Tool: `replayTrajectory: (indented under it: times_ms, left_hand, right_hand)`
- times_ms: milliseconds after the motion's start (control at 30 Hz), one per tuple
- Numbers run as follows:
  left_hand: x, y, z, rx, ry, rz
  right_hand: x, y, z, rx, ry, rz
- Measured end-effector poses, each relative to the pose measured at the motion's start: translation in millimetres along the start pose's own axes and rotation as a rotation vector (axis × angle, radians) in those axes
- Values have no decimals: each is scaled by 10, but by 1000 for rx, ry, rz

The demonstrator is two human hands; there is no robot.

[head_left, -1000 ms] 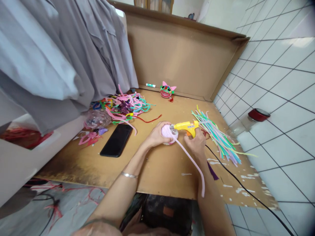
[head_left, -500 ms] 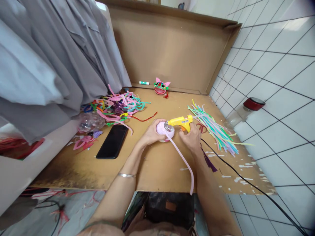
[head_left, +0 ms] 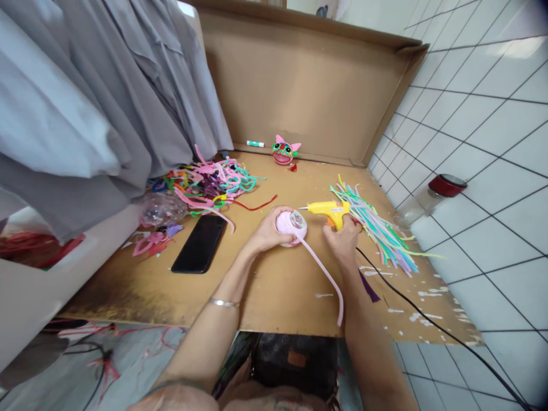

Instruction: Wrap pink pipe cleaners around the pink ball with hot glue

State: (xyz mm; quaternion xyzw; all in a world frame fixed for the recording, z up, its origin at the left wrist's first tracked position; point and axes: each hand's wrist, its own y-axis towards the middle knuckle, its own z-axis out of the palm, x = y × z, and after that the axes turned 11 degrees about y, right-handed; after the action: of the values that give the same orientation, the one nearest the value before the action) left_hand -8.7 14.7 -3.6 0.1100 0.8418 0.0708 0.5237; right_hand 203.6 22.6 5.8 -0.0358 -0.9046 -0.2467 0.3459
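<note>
My left hand (head_left: 269,231) is wrapped round the side of a ball covered in lilac pipe cleaner (head_left: 286,224). A bare clear patch shows on the ball's upper right. From its front a loose lilac pipe cleaner tail (head_left: 324,271) trails down toward the table's near edge. In my right hand (head_left: 343,237) is a yellow glue gun (head_left: 327,210), gripped by the handle. Its metal nozzle points left, just above the ball and apart from it. A black cord (head_left: 411,302) runs from below my right hand to the lower right.
At left lie a heap of colourful pipe cleaners (head_left: 222,177) and a black phone (head_left: 199,244). Straight pipe cleaners (head_left: 379,228) are bundled at right, near a red-lidded jar (head_left: 430,194). A pink-eared animal head (head_left: 286,151) and a glue stick (head_left: 255,144) stand by the cardboard back (head_left: 299,85).
The glue gun has moved right, so its nozzle no longer meets the ball. My left hand still holds the ball. The whole view has shifted slightly.
</note>
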Motion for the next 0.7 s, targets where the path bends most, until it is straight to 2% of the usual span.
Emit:
replayTrajectory:
  times_ms: [100, 233, 500, 600, 700]
  left_hand:
    - [-10, -3, -2, 8, 2, -10]
    - [-11, 0, -6, 4, 13, 3]
    - [-11, -6, 14, 9, 58, 40]
    - [-1, -3, 29, 15, 42, 54]
    - [15, 3, 41, 21, 21, 67]
  right_hand:
    - [-64, 67, -14, 39, -52, 172]
    - [-125, 78, 37, 164, -130, 248]
    - [-132, -53, 129, 231, -303, 97]
    - [-88, -103, 118, 191, -422, 46]
    - [-34, -121, 81, 92, -459, -51]
